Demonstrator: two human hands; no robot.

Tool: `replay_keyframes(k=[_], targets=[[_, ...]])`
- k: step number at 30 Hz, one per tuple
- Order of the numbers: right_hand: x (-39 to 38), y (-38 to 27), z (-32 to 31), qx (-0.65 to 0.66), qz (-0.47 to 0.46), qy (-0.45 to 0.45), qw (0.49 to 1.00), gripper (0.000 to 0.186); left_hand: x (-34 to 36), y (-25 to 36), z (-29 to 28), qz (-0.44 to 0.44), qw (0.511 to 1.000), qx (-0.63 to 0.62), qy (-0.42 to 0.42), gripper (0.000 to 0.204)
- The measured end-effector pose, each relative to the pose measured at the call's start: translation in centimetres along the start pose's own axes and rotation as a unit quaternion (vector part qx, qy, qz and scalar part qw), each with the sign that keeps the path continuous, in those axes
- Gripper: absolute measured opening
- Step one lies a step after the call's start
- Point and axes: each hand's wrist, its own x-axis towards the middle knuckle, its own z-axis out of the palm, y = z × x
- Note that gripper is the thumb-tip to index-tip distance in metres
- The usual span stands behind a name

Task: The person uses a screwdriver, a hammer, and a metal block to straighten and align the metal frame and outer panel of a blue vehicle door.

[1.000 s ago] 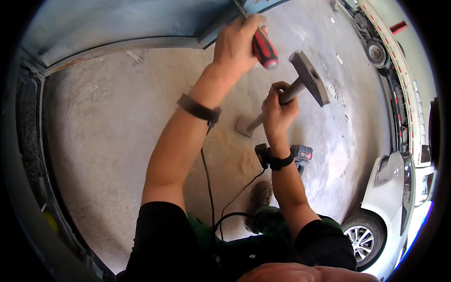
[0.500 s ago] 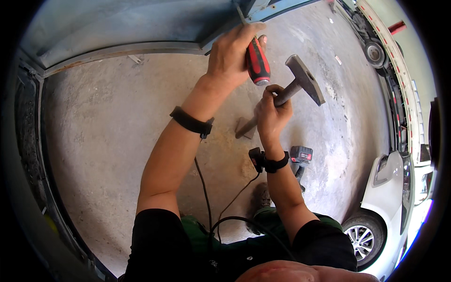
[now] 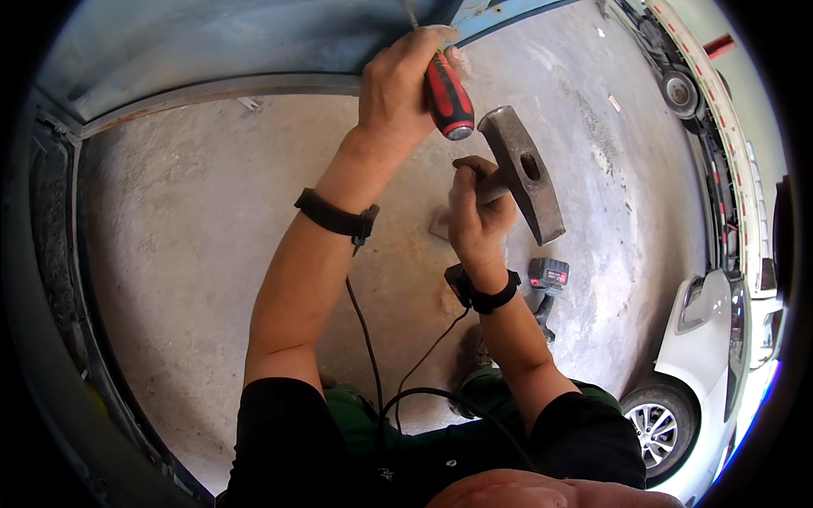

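My left hand (image 3: 396,89) is wrapped around a screwdriver (image 3: 450,97) with a red and black handle. Its shaft points up toward the blue metal panel (image 3: 254,38), and the butt of the handle faces me; the tip is hard to make out near the upper edge. Just below and to the right, my right hand (image 3: 481,222) grips a hammer (image 3: 527,173) by its handle, close under the worn steel head. That head stands apart from the screwdriver's butt, a short way to its right. Most of the hammer's handle is hidden behind my hand.
A cordless power tool (image 3: 547,279) with a black battery stands on the concrete floor (image 3: 203,237) near my feet. Cables run from black straps on both wrists. A white car (image 3: 694,347) is at the lower right, a truck wheel (image 3: 680,93) at the upper right.
The hammer head has swung down and left, turning to show the eye at its top. My left hand and the screwdriver have shifted slightly left and up.
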Motion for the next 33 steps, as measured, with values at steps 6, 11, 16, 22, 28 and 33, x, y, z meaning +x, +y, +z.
replay_keyframes(k=[6,11,16,22,28,33], targets=[[-0.3,-0.1,0.4,0.029,0.000,0.010,1.000,0.011,0.0,-1.0,-0.6,0.009,1.000,0.004,0.005,0.017],[-0.3,-0.6,0.4,0.045,-0.002,0.011,0.999,0.012,0.0,-0.8,-0.8,0.004,1.000,0.006,-0.010,0.017],[-0.4,-1.1,0.1,0.011,-0.033,-0.025,0.999,0.012,0.0,-0.5,-1.3,-0.001,1.000,0.006,-0.021,0.017],[-0.4,-0.9,-0.9,-0.118,-0.160,-0.095,0.975,0.020,0.5,-0.9,-1.5,-0.012,1.000,0.014,-0.025,0.016],[-1.5,-2.2,-2.6,0.311,0.195,0.028,0.930,0.021,1.2,-2.5,-0.6,-0.003,1.000,0.014,-0.023,0.017],[0.9,-6.2,-3.9,0.092,-0.243,-0.078,0.963,0.026,1.6,-4.0,-0.7,-0.036,0.998,-0.028,-0.044,0.021]])
